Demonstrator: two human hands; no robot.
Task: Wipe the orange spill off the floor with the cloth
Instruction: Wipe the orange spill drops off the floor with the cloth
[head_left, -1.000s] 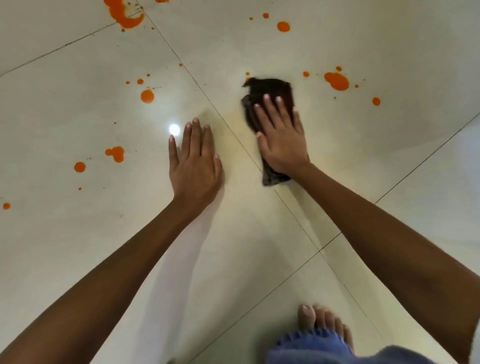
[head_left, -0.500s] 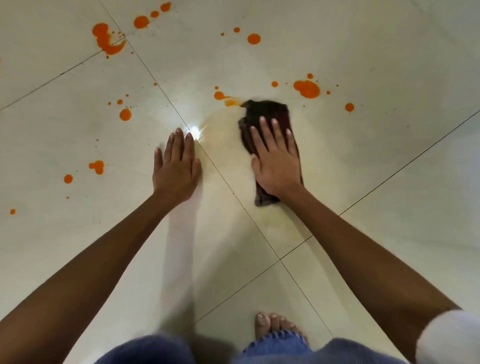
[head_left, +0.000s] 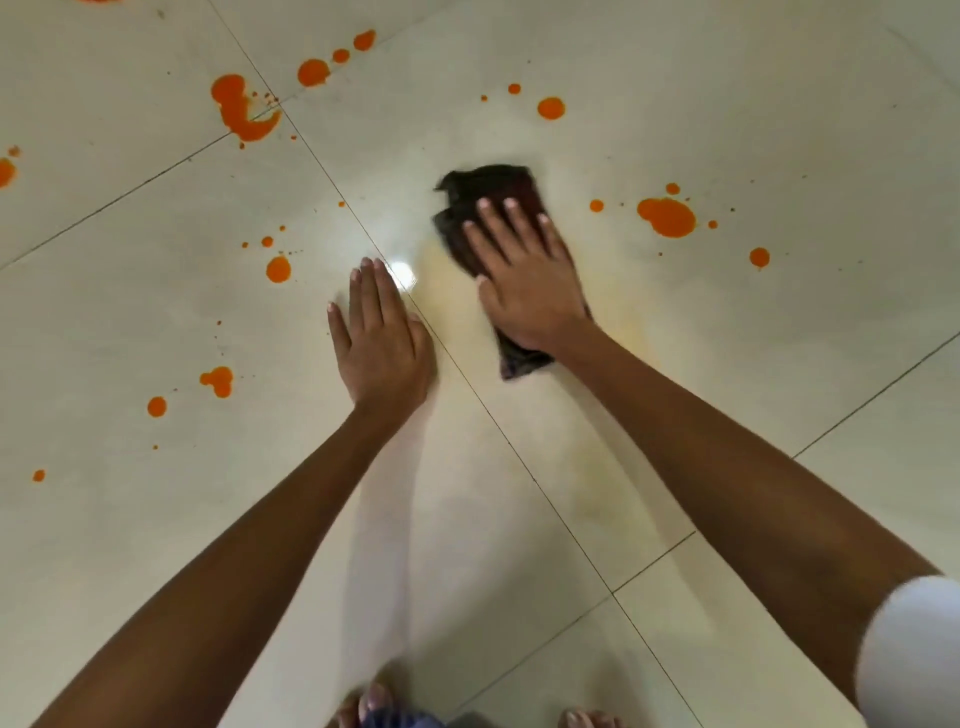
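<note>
The dark cloth lies on the pale floor, folded long, under my right hand. My fingers are straight and slightly spread, pressing it down. It looks soft, light and limp, so I judge it slides best under a flat palm at its middle. There is one cloth and over a dozen separate spots of orange spill, the nearest big one to its right. My left hand rests flat on the floor, fingers together.

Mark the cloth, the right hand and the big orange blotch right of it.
cloth (head_left: 493, 187), head view, bare far end.
right hand (head_left: 524, 280), head view, back of hand.
orange blotch (head_left: 667, 217), head view, its middle.
</note>
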